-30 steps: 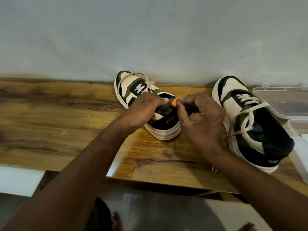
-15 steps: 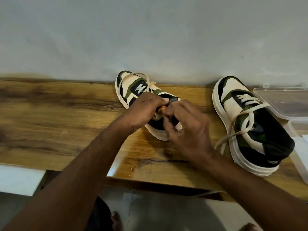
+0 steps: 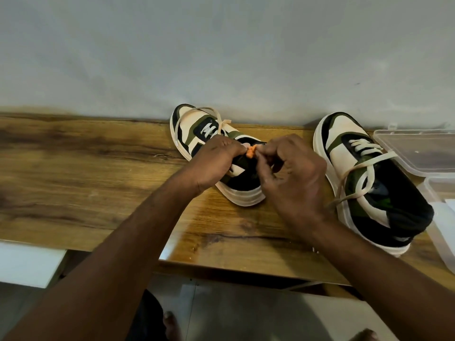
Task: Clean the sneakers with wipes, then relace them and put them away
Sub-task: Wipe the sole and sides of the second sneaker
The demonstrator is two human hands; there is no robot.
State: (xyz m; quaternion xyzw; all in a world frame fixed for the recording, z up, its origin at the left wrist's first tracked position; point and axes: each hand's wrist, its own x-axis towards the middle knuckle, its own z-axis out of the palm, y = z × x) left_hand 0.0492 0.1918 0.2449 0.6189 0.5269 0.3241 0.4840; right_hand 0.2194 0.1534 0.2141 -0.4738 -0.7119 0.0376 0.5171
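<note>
Compared with half a second ago, the right hand (image 3: pixel 293 173) is sitting further right and higher, its fingertips pinching a small orange piece (image 3: pixel 250 152) over the left sneaker (image 3: pixel 211 153), while the left hand (image 3: pixel 215 159) is curling around that shoe's collar and meeting the orange piece from the other side. What the orange piece is, I cannot tell. A hard tug is likely to drag the light shoe toward the near table edge (image 3: pixel 246 265), which is lying close. The right sneaker (image 3: pixel 369 178) is standing just beside the right wrist, its loose lace (image 3: pixel 354 168) trailing where it could snag. Clear plastic boxes (image 3: pixel 418 151) are crowding the far right; open wood is stretching left.
</note>
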